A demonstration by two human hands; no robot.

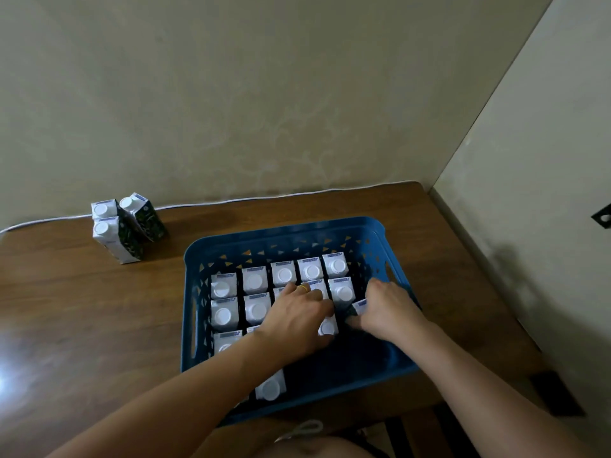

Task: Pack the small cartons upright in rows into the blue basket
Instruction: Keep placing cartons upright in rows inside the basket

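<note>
Though likely rigid, light: small white-capped cartons (283,274) inside perforated blue plastic basket (284,231); best pinched by sides. Left hand (297,314) gripping one carton, right hand (385,307) another.

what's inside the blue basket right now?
Blue basket holds small cartons standing upright in rows, white caps up. Left hand and right hand reach in, each on a carton. Hands and forearms cover several cartons, so no full count.

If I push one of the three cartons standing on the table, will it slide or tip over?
The nearest carton is taller than its base, so a high push probably tips it. A low push likely slides it on the glossy table.
</note>
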